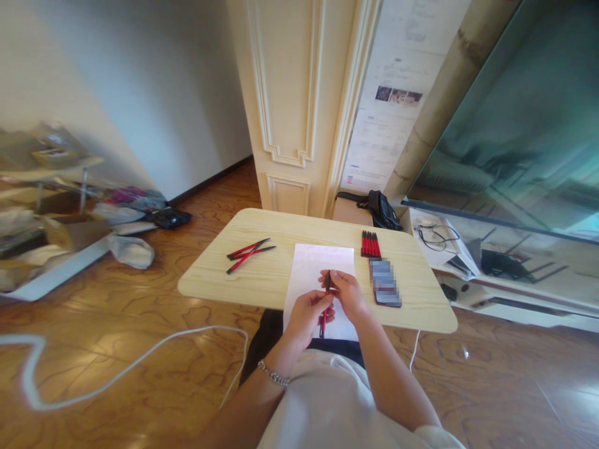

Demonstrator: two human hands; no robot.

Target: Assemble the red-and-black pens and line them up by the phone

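Over a white sheet of paper point(306, 265), both hands grip one red pen point(323, 324) with a black upper end. My left hand point(306, 315) is closed around its red barrel. Fingers of my right hand point(346, 290) pinch the black upper part. Several red pens with black tips point(248, 252) lie crossed on the table to the left of the paper. At the right, another group of red and black pens point(371, 244) lies side by side in a neat row. Just below that row is a phone point(385, 284) with a blurred screen.
The pale wooden table point(215, 274) has rounded corners. Behind it stand a cream panelled door point(285, 75) and a black bag point(381, 209). A white cable point(140, 368) runs across the floor at left, near boxes and plastic bags point(133, 251). A large dark screen point(524, 131) is at right.
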